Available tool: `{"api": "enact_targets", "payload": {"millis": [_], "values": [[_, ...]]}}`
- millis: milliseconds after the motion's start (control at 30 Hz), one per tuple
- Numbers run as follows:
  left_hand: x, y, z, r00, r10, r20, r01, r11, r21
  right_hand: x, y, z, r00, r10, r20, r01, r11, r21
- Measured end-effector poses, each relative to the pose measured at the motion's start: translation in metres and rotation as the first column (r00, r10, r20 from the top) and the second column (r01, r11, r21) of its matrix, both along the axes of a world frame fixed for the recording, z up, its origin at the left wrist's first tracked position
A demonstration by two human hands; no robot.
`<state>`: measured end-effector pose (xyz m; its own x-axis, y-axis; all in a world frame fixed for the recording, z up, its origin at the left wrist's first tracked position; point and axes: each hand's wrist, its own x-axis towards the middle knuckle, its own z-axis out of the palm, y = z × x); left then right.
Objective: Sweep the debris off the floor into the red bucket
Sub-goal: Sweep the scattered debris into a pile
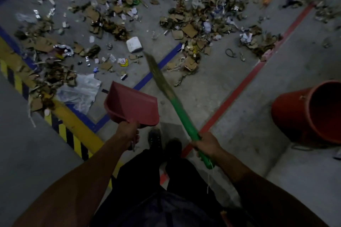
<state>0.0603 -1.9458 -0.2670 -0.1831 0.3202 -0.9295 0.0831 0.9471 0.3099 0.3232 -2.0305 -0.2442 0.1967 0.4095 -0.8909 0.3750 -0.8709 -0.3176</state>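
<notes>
Debris (195,24) of cardboard scraps, paper and plastic lies spread over the grey floor ahead of me. My left hand (129,131) grips the handle of a red dustpan (132,106), held above the floor with its mouth facing the litter. My right hand (207,144) holds the green handle of a grass broom (177,105); its bristle tip reaches toward a white crumpled box (134,44). The red bucket (311,114) stands at the right, tilted with its opening toward me.
A clear plastic bag (81,90) lies left of the dustpan. Blue tape lines (156,70), a red line (239,92) and a yellow-black striped kerb (70,125) cross the floor. My shoes (164,143) stand between my hands.
</notes>
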Motion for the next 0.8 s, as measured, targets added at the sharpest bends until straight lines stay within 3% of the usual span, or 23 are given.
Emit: {"api": "enact_targets", "payload": {"millis": [133,333,467,667,800], "values": [[0.004,0.016,0.009,0.999,-0.039,0.015,0.039,0.999,0.007,0.033,0.027,-0.008,0.995,-0.019,0.1,0.023,0.999,-0.048],[0.021,0.035,0.018,0.999,-0.026,0.033,0.025,0.999,0.044,0.061,0.094,-0.005,0.949,-0.282,0.138,0.266,0.956,0.124],[0.041,0.049,0.032,0.998,-0.032,0.053,0.03,0.999,0.037,0.058,0.074,0.005,0.968,-0.244,0.06,0.234,0.962,0.141],[0.093,0.077,0.035,0.999,-0.03,0.028,0.029,0.999,0.037,0.104,0.092,-0.023,0.993,-0.116,0.014,0.116,0.993,0.006],[0.143,0.102,0.023,1.0,-0.01,0.008,0.01,1.0,0.004,0.178,0.144,-0.049,0.974,-0.228,0.011,0.228,0.973,0.028]]}}
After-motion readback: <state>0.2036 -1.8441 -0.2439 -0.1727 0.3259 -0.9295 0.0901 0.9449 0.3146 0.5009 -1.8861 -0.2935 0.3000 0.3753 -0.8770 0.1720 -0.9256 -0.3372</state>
